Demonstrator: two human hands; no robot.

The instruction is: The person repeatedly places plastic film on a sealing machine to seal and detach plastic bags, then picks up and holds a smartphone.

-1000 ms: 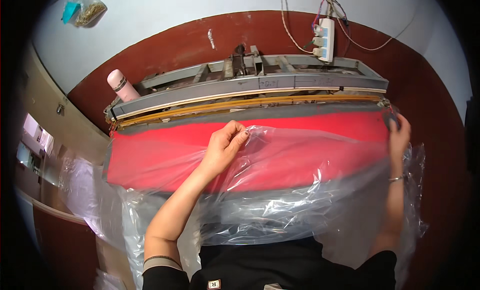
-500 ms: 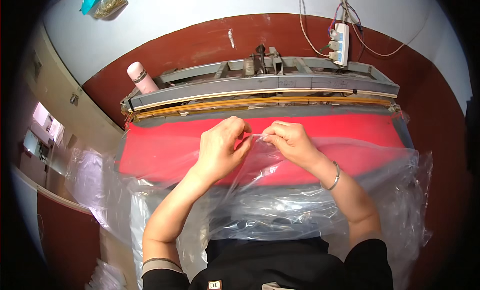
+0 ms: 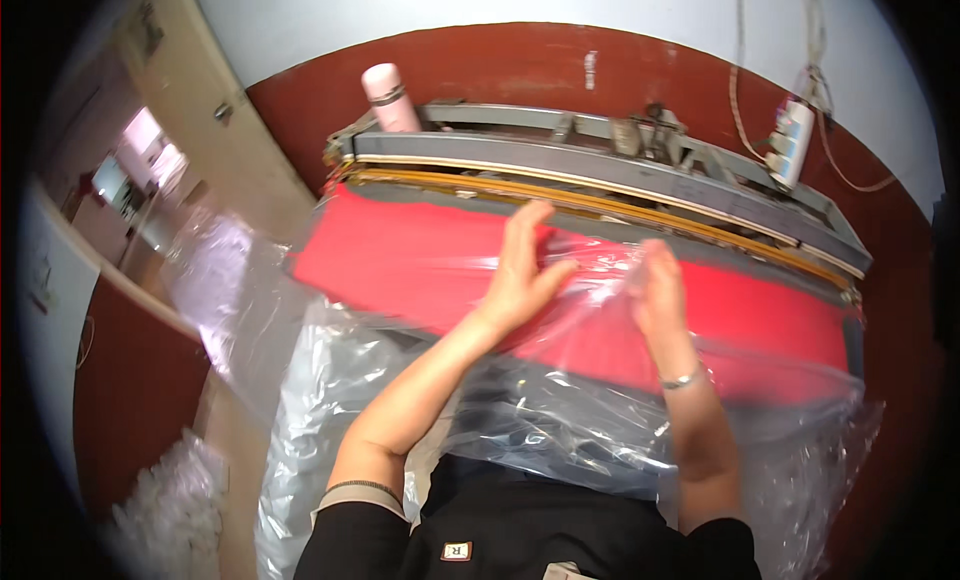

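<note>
A large sheet of clear plastic film lies loosely over the red surface of a long bench-like machine and hangs down its near side. My left hand is over the middle of the red surface, thumb apart and fingers stretched up, touching the film. My right hand, wearing a silver bangle, stands upright to its right with fingers stretched up, smeared by motion. Between the two hands the film is drawn into shiny folds. Whether the film lies over or under some fingers I cannot tell.
Behind the red surface run yellow-orange strips and a grey metal frame. On the frame's left end stands a pink bottle. A white power strip hangs at the right. An open door and crumpled plastic are at left.
My hands have moved apart from a pinch on the film's edge, and their fingers have straightened. The film between them has spread. The view has turned left, so the machine appears tilted.
</note>
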